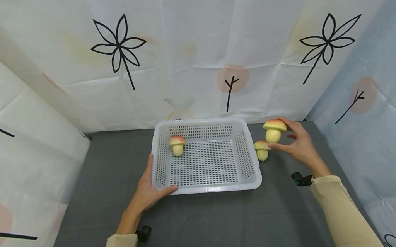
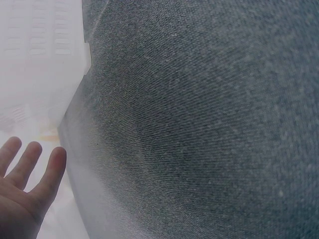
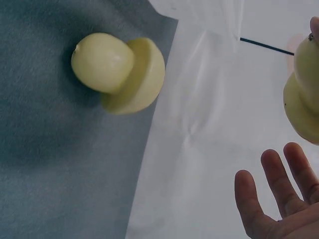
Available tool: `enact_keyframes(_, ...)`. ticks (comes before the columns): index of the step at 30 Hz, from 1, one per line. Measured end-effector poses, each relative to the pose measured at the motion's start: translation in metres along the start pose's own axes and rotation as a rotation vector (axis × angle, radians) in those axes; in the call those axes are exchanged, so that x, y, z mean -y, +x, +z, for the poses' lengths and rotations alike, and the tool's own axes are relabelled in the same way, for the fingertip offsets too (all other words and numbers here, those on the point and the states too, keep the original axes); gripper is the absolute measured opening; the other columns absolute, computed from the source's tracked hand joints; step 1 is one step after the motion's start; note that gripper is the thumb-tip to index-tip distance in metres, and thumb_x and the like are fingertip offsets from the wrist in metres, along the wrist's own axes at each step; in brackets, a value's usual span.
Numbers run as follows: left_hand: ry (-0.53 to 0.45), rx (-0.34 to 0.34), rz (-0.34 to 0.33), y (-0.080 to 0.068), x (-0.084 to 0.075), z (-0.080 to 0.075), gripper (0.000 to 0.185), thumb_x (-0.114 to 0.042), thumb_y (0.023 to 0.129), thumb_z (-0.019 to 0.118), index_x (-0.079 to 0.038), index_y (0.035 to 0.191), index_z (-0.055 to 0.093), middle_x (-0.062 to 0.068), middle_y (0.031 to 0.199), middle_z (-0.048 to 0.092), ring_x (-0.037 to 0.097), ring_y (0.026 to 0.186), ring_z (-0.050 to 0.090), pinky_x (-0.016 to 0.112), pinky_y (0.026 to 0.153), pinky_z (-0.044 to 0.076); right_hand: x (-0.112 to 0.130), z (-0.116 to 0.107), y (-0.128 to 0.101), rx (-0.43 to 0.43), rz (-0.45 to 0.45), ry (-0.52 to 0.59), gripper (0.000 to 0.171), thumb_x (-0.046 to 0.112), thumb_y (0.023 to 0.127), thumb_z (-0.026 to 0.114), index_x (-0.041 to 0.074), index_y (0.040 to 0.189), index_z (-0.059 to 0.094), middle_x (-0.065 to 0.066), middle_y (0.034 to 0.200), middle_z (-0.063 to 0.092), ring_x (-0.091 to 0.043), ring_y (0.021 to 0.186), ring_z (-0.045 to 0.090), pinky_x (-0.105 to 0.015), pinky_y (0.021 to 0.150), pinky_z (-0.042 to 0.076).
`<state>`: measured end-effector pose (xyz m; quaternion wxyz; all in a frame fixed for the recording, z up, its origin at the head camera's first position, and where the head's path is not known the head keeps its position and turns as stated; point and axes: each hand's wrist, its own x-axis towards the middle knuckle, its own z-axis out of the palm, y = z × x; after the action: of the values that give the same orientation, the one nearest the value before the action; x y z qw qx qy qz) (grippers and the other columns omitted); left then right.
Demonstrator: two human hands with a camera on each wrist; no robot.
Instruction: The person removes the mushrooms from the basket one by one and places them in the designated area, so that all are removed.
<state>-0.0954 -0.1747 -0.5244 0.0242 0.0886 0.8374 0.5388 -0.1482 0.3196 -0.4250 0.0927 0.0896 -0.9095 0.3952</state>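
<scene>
A white plastic basket [image 1: 203, 189] with perforated walls stands on the dark grey table. My left hand [image 1: 148, 187] holds its near left corner, the thumb lying over the front rim. In the left wrist view three fingers [image 2: 54, 174] of that hand stretch out straight, while thumb and index are out of sight. To the right of the basket, my right hand [image 1: 299, 144] pinches a toy mushroom [image 1: 273, 135] with a yellow-red cap above the table. Another toy mushroom [image 1: 262, 155] lies beside the basket's right wall, below the held one. Inside the basket, toward the left, is a third mushroom [image 1: 178, 149].
Dark grey cloth [image 1: 206, 227] covers the table. White cloth with line-drawn flowers hangs at the back [image 1: 192, 54], and more printed cloth borders the left and right sides. A dark wrist strap [image 1: 301, 179] sits on the right wrist, another on the left.
</scene>
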Motion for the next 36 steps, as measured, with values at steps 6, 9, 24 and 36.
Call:
enact_keyframes(6, -0.002, 0.01, -0.003, 0.001, 0.001, 0.0, 0.14, -0.022, 0.07, 0.096, -0.026, 0.164, -0.007, 0.015, 0.166, 0.022, 0.041, 0.132, 0.049, 0.061, 0.101, 0.039, -0.01, -0.007, -0.005, 0.005, 0.05, -0.015, 0.095, 0.019, 0.081, 0.088, 0.022, 0.16, 0.035, -0.017, 0.136, 0.045, -0.016, 0.117, 0.042, -0.056, 0.096, 0.04)
enact_keyframes(9, 0.003, 0.009, -0.004, 0.001, 0.0, 0.0, 0.139, -0.019, 0.07, 0.096, -0.021, 0.164, -0.007, 0.017, 0.165, 0.022, 0.043, 0.131, 0.049, 0.062, 0.101, 0.038, -0.016, -0.01, -0.007, 0.01, 0.069, -0.031, 0.094, 0.021, 0.083, 0.088, 0.022, 0.16, 0.035, -0.017, 0.137, 0.044, -0.017, 0.118, 0.042, -0.047, 0.096, 0.041)
enact_keyframes(24, -0.022, 0.027, 0.007, -0.005, -0.038, -0.006, 0.133, -0.013, 0.072, 0.094, -0.01, 0.163, -0.003, 0.027, 0.161, 0.027, 0.049, 0.127, 0.051, 0.062, 0.101, 0.039, -0.05, -0.011, -0.018, 0.058, 0.155, -0.029, 0.095, 0.021, 0.085, 0.085, 0.005, 0.16, 0.029, -0.031, 0.137, 0.04, -0.053, 0.124, 0.044, -0.066, 0.095, 0.039)
enact_keyframes(36, -0.008, 0.002, 0.024, 0.001, 0.0, 0.0, 0.14, -0.03, 0.069, 0.097, -0.028, 0.164, -0.005, 0.014, 0.164, 0.028, 0.038, 0.127, 0.055, 0.058, 0.099, 0.042, -0.081, -0.001, -0.024, 0.128, 0.234, -0.079, 0.097, 0.027, 0.084, 0.086, 0.003, 0.159, 0.03, -0.034, 0.141, 0.038, -0.053, 0.122, 0.044, -0.065, 0.088, 0.043)
